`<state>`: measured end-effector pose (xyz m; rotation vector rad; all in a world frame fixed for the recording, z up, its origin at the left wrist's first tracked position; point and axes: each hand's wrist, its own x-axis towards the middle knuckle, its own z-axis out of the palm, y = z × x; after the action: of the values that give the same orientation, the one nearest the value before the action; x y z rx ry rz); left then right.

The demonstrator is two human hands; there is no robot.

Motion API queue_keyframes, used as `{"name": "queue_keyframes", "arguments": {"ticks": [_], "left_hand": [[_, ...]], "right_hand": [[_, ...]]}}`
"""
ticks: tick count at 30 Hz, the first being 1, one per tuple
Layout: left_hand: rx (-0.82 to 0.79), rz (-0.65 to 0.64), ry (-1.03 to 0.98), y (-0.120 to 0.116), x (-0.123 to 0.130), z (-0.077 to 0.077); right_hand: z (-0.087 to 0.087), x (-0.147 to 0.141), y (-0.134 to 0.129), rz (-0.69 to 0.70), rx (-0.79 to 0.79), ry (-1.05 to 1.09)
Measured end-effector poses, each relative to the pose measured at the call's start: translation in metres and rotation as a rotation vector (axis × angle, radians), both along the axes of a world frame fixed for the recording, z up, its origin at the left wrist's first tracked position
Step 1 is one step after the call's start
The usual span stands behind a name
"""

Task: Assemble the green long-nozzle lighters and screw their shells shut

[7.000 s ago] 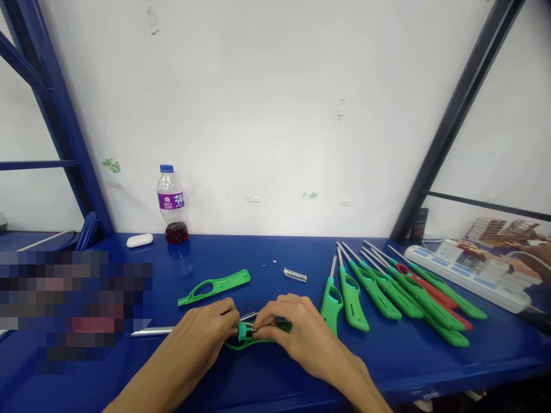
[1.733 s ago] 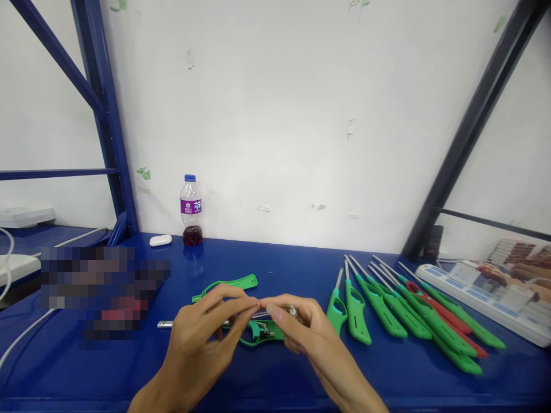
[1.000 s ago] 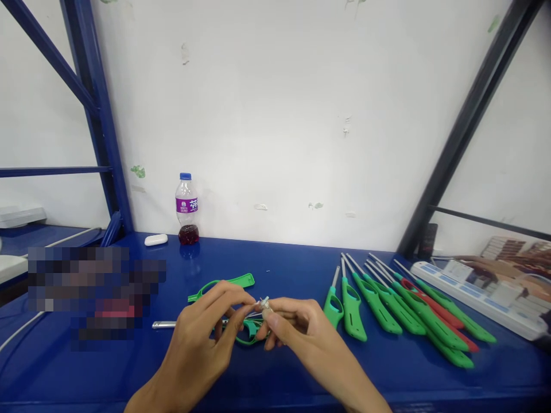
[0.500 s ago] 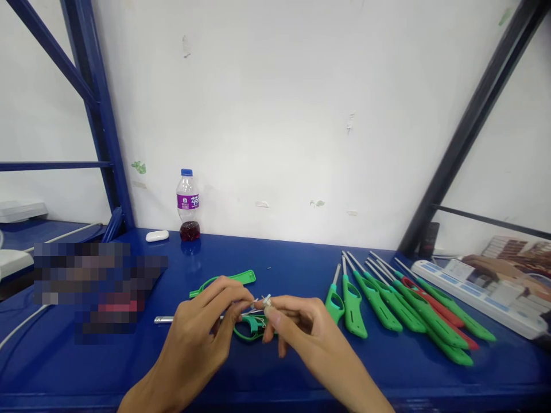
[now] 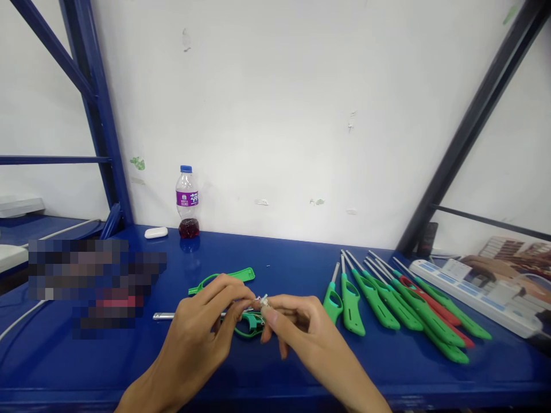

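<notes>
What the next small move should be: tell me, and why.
Perhaps firm the right hand around the small pale part: its visible end stands just past the thumb tip, and the left hand has its fingertips pinched right beside it.

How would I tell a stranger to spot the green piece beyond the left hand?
On the blue table, find the person's left hand. Just beyond it lies the green piece, partly hidden by that hand. The green lighters on the right have metal tubes; this piece shows none.
</notes>
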<state>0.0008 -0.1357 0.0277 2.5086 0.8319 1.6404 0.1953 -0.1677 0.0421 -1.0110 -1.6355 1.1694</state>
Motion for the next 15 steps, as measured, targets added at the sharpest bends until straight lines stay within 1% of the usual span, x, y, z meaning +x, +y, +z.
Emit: {"name": "queue_keyframes", "arguments": {"ticks": [7, 15], "left_hand": [[0.025, 0.018, 0.001, 0.0015, -0.0013, -0.0001], [0.032, -0.002, 0.032, 0.0037, -0.0002, -0.0038]], "right_hand": [[0.0003, 0.0013, -0.0003, -0.030, -0.004, 0.016], [0.0001, 0.0006, -0.0012, 0.004, -0.006, -0.002]]}}
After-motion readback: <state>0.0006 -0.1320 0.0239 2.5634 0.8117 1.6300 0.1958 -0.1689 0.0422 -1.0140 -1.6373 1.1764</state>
